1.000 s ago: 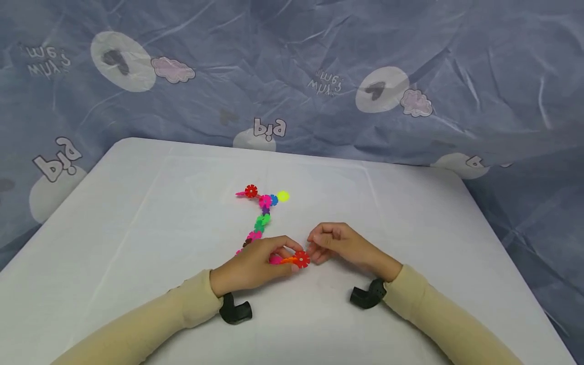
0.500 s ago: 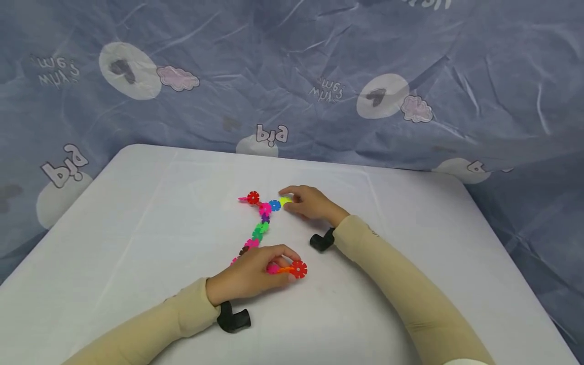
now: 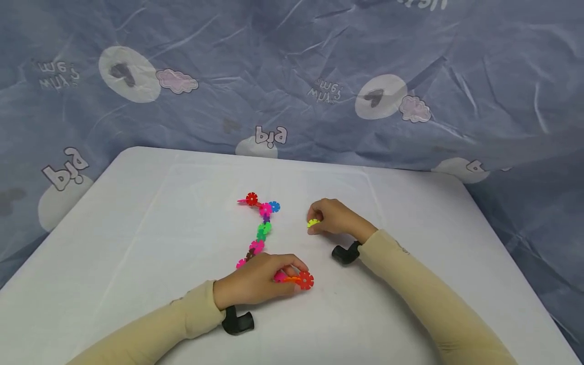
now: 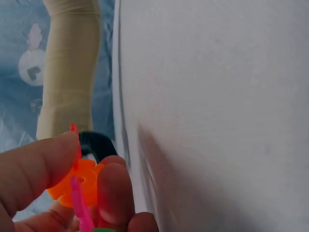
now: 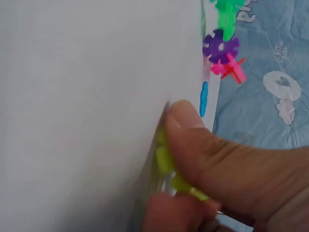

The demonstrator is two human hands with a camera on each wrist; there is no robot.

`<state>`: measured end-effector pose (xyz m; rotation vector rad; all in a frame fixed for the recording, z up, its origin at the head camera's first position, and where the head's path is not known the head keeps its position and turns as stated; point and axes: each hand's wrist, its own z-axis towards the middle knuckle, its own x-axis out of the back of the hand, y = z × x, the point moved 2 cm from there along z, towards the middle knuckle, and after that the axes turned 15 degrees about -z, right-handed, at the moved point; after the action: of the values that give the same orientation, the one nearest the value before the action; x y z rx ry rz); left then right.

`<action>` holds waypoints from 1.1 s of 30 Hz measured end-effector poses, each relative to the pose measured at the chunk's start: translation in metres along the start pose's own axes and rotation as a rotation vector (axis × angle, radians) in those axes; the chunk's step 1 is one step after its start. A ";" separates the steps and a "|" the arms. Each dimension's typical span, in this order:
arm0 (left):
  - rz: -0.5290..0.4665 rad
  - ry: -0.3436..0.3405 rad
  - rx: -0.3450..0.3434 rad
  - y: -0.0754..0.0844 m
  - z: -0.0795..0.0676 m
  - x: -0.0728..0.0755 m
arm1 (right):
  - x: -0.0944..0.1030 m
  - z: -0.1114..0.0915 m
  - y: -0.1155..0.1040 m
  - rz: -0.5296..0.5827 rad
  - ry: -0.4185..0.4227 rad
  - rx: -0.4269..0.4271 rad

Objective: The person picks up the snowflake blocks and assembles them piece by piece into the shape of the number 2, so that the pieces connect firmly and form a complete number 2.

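Observation:
My left hand (image 3: 260, 281) pinches the near end of a chain of interlocking notched plastic discs. An orange disc (image 4: 89, 169) shows between its thumb and fingers, with a pink disc (image 4: 79, 203) behind it in the left wrist view. A red disc (image 3: 306, 280) juts out past the fingertips. From under this hand the chain (image 3: 261, 234) runs away across the table in pink, brown, green and purple, and the hand hides part of it. My right hand (image 3: 336, 219) holds a loose yellow disc (image 5: 165, 160) between thumb and fingers, close over the table.
At the chain's far end are a pink disc (image 3: 265, 209) and another red disc (image 3: 251, 198). A blue disc (image 3: 274, 207) lies beside them. The white table (image 3: 388, 304) ends at a printed blue cloth (image 3: 292, 76). Black wrist mounts (image 3: 238, 322) hang below both wrists.
My right hand reached to the yellow disc beside the blue one, took hold of it and drew it back to the right and nearer. My left hand kept its grip on the chain.

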<state>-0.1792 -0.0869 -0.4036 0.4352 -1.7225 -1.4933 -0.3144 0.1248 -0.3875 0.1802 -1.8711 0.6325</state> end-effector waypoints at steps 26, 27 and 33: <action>-0.053 0.118 0.023 -0.001 0.021 0.001 | -0.053 -0.097 0.016 0.788 0.147 0.373; -0.057 0.117 0.024 -0.001 0.021 0.000 | -0.054 -0.097 0.017 0.796 0.148 0.377; -0.081 0.098 0.047 -0.003 0.023 -0.003 | -0.059 -0.100 0.017 0.809 0.143 0.392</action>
<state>-0.1950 -0.0698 -0.4067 0.5992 -1.6831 -1.4665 -0.2164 0.1798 -0.4205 -0.3868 -1.6249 1.5193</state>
